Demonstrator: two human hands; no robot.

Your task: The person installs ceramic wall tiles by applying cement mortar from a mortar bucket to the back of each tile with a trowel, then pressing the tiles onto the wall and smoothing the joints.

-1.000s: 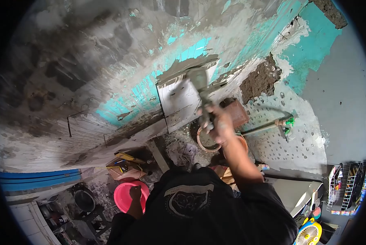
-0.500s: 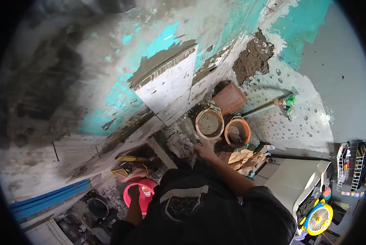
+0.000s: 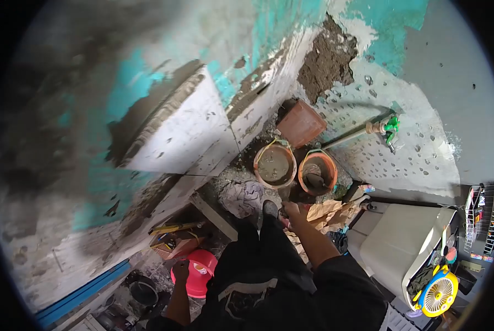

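Observation:
My right hand [image 3: 294, 212] is closed around the handle of a trowel [image 3: 284, 193]; its blurred blade points toward the mortar buckets. Just beyond it stands an orange bucket [image 3: 274, 164] filled with wet grey mortar. To its right, a second orange bucket [image 3: 317, 172] has a dark object inside. My left hand [image 3: 180, 270], low on the left, is closed at the left rim of a pink bucket [image 3: 203, 284], which shows a small white patch. The fingers on that rim are partly in shadow.
A crumpled cloth [image 3: 241, 198] lies by my shoe [image 3: 270, 208]. Brown paper [image 3: 327, 212] is at right, before a pale appliance [image 3: 401, 237]. A reddish tub [image 3: 301, 122], green tap [image 3: 390, 129], wooden plank [image 3: 212, 214] and white wall tile [image 3: 183, 127] surround the work area.
My right hand and the trowel have moved right and back toward my body. The pink bucket and left hand sit slightly lower in view. The camera view has shifted.

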